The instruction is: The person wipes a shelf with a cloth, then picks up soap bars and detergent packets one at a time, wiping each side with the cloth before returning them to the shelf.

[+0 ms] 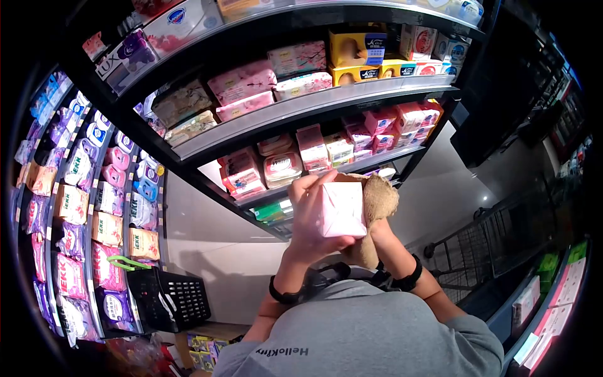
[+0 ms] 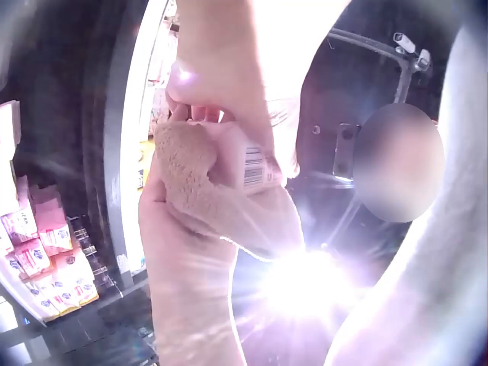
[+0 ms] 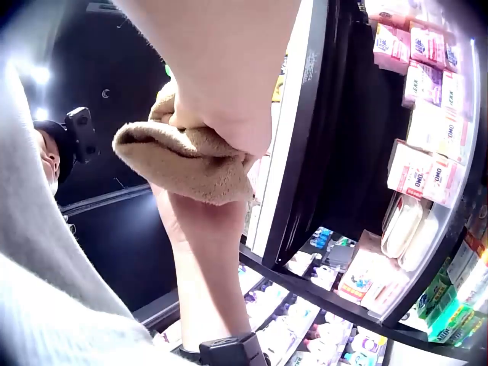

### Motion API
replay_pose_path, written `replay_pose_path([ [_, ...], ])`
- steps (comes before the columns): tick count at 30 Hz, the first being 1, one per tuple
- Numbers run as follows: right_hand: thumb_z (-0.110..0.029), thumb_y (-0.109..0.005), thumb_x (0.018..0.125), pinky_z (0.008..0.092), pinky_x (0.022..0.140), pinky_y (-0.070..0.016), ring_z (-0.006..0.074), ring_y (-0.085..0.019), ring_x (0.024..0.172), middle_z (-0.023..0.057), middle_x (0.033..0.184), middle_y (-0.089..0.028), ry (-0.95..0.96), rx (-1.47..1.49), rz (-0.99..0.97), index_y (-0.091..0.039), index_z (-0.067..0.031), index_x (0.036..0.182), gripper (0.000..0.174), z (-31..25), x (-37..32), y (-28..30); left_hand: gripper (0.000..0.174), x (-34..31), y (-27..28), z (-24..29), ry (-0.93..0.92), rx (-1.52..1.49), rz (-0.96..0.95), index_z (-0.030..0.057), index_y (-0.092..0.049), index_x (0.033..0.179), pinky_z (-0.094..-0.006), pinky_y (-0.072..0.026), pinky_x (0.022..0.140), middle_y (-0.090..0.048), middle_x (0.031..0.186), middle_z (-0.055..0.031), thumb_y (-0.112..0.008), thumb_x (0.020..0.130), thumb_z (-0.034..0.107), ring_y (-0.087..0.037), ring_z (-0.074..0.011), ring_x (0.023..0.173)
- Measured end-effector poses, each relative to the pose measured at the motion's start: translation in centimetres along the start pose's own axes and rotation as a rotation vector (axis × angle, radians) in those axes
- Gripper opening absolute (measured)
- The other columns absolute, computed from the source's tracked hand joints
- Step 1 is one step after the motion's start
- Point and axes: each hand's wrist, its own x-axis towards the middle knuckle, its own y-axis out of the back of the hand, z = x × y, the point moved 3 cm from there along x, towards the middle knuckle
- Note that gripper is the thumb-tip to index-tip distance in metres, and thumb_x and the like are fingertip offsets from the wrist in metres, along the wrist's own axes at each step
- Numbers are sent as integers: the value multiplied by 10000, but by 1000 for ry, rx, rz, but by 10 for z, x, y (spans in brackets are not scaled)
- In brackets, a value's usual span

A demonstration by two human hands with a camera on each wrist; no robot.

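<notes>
Grey shirt (image 1: 370, 327), brown cloth (image 1: 382, 198) against pink box (image 1: 342, 210), shelves (image 1: 301, 108) beyond, basket (image 1: 151, 295), cart (image 1: 461, 235)

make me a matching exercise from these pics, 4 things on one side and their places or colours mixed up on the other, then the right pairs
Things:
1. box
2. cloth
3. basket
4. cart

Places and colours:
A. black, at the lower left of the head view
B. wire-sided, at the right of the head view
C. pale pink, gripped by the left hand
D. tan and fuzzy, beside the item between the hands

Right pairs: 1-C, 2-D, 3-A, 4-B
</notes>
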Motion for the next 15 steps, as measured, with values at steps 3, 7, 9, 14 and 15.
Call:
replay_pose_path([
  [3,-40,-576,725,323,920,-369,191,-469,1074,87,1172,-478,56,-165,88,-408,-14,1217,521,-3,-7,6,1033,0,-3,7,-17,26,33,-75,-453,1151,-332,-384,817,-458,1014,-127,-751,451,623,-444,-222,952],
  [7,-43,-536,745,318,900,-378,180,-487,1040,80,1128,-504,-147,-74,225,-452,-8,1173,438,-9,-14,0,1020,-5,-1,4,13,-22,4,-64,-461,1138,-305,-404,782,-467,969,-103,-788,424,586,-485,-190,880],
  [9,-38,-531,747,316,895,-380,178,-488,1036,79,1110,-512,-125,-36,219,-461,-9,1164,424,-9,-13,0,1028,-6,0,7,-4,-42,36,-62,-457,1143,-298,-407,774,-467,969,-96,-789,420,588,-489,-184,871],
  [14,49,-517,719,356,924,-373,204,-478,1068,83,1157,-481,-98,204,54,-397,-31,1225,526,-1,-8,5,1114,-21,-10,-7,107,-380,153,-51,-324,1227,-298,-425,813,-492,1024,-107,-803,424,556,-513,-191,950],
  [15,80,-561,693,370,946,-367,217,-463,1099,87,1212,-447,-87,261,-10,-356,-48,1263,619,0,-7,4,1096,-18,-14,-4,156,-579,270,-37,-304,1208,-311,-428,840,-500,1052,-124,-815,420,527,-526,-201,966],
])
